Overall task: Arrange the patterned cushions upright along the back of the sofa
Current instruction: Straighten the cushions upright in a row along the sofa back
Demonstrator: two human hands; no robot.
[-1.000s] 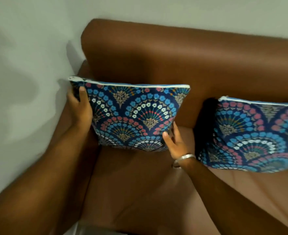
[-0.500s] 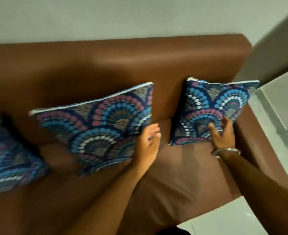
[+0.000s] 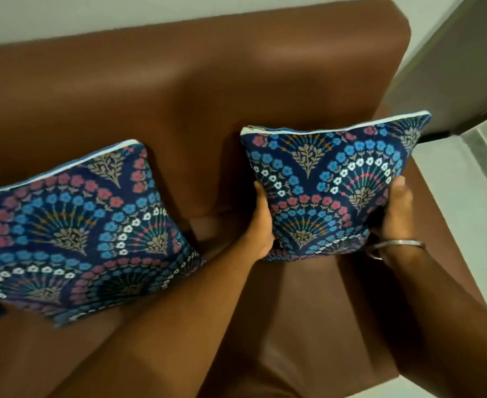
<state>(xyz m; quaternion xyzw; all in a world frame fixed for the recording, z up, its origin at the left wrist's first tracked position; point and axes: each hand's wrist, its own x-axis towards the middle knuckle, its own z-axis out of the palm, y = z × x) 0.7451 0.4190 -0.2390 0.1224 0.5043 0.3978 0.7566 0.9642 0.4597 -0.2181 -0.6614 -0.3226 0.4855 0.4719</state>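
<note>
Leaning on one brown sofa point(image 3: 179, 90), two patterned cushions, the right cushion point(image 3: 334, 182) in left hand point(image 3: 261, 228) and right hand point(image 3: 394, 214) grip.

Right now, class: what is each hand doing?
Left hand: gripping the left edge of the right cushion.
Right hand: gripping the same cushion's right edge.

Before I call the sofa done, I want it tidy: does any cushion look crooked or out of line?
Yes. The left cushion leans askew, its top edge sloping down to the left. The right cushion sits straighter, held at its sides by the left hand and right hand.
</note>
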